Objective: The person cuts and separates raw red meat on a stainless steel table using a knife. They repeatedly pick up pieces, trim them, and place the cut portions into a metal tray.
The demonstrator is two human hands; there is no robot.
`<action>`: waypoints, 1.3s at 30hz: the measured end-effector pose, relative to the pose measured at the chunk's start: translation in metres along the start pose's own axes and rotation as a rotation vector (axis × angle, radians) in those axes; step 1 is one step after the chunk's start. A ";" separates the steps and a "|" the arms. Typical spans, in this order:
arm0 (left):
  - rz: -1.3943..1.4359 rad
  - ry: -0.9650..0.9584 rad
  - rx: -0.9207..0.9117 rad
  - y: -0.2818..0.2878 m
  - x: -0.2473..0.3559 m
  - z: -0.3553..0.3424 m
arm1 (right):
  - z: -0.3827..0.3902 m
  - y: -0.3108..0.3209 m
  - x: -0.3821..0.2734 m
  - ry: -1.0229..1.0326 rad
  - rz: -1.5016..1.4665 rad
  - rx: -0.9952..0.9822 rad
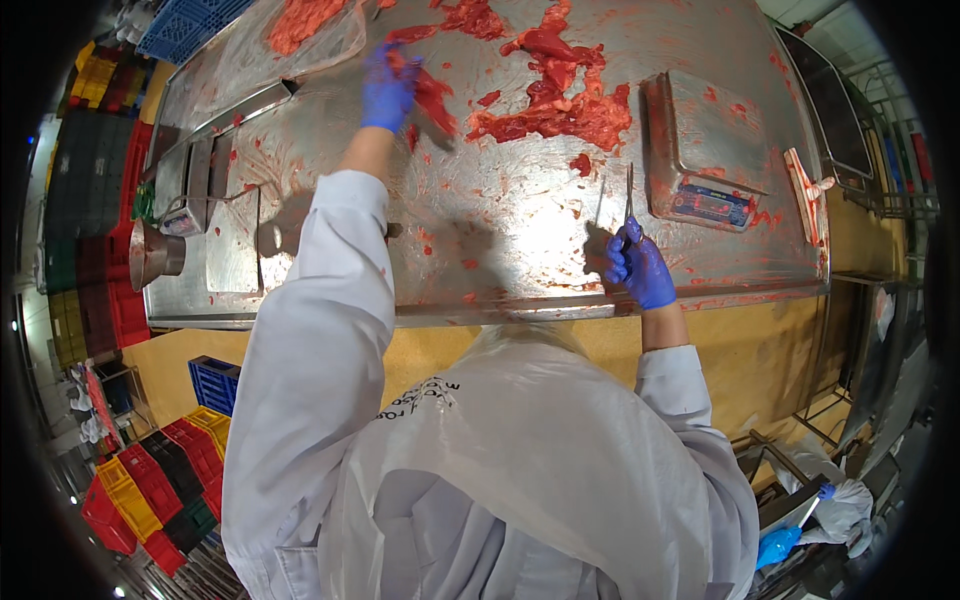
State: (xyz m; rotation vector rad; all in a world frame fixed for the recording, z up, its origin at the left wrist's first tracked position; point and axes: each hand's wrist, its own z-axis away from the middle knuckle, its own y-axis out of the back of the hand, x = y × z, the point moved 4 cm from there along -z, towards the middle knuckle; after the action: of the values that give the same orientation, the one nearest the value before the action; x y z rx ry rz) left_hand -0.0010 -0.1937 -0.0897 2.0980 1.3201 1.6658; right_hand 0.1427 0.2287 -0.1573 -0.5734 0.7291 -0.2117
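Note:
My left hand [388,92], in a blue glove and a little blurred, reaches far over the steel table [450,270]. Its fingers are closed on a strip of red meat [432,102] that trails toward the right. In my right hand [642,268], also blue-gloved, is a knife [629,190] with its thin blade pointing away from me; the fist hides the handle. A large spread of raw meat [555,115] lies between the two hands, farther back. Small red scraps, such as one bit of meat [581,164], dot the metal.
Right of the knife stands a steel weighing scale [710,150]. A second scale [185,205] and a metal funnel-shaped cup [155,255] stand at the left. More meat [300,25] lies at the far left. Coloured crates [150,480] are stacked on the floor; a person [845,505] is at lower right.

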 end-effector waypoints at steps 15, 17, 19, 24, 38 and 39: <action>-0.753 -0.039 -0.369 -0.134 -0.007 0.065 | 0.014 0.024 -0.012 0.069 0.127 -0.022; -0.767 0.007 -0.304 -0.114 0.026 0.037 | 0.020 0.041 -0.011 0.083 0.187 -0.002; -0.511 -0.179 -0.201 -0.141 0.033 0.016 | 0.026 0.032 -0.019 0.083 0.180 -0.015; -0.424 -0.484 -0.584 -0.247 0.153 0.122 | 0.023 0.043 -0.017 0.092 0.074 -0.009; 0.707 0.043 -0.717 -0.085 0.122 0.169 | -0.004 0.053 -0.030 0.117 0.011 -0.094; 0.723 0.018 -0.660 -0.067 0.119 0.153 | -0.007 0.049 -0.031 0.131 0.009 -0.133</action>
State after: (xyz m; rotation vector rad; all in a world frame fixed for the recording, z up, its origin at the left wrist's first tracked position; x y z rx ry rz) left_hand 0.0927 -0.0114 -0.1018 2.2007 -0.0892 1.9693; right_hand 0.1145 0.2778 -0.1721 -0.6875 0.8768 -0.1941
